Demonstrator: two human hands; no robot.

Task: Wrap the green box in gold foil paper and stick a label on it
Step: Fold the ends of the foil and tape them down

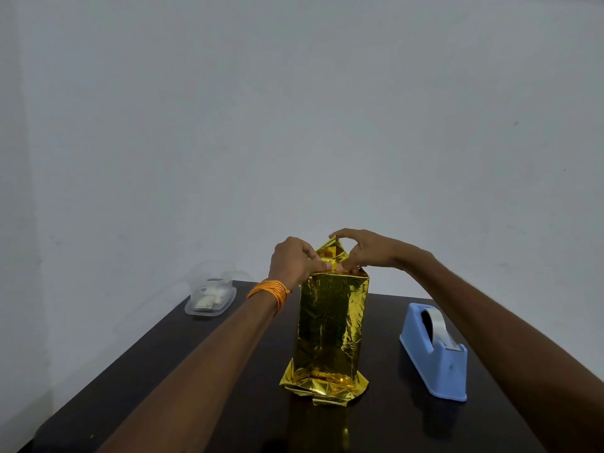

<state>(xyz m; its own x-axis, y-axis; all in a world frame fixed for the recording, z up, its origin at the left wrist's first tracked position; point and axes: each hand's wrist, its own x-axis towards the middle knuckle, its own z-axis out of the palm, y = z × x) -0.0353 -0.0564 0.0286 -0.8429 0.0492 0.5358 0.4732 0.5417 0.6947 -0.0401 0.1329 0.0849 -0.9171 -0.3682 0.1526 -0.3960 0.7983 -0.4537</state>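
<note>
A tall box wrapped in gold foil paper point(331, 325) stands upright on the dark table point(228, 371); no green shows through. Loose foil flares out around its base. At the top a pointed foil flap point(331, 248) sticks up. My left hand point(292, 261), with orange thread round the wrist, pinches the foil at the top left edge. My right hand point(361, 248) holds the flap's tip between a finger and thumb, with other fingers pressing on the top edge. A small pale strip, perhaps tape, shows between the two hands.
A blue tape dispenser point(433, 353) with a roll of clear tape stands to the right of the box. A clear plastic container point(210, 294) with small white pieces sits at the table's far left corner. A plain pale wall lies behind.
</note>
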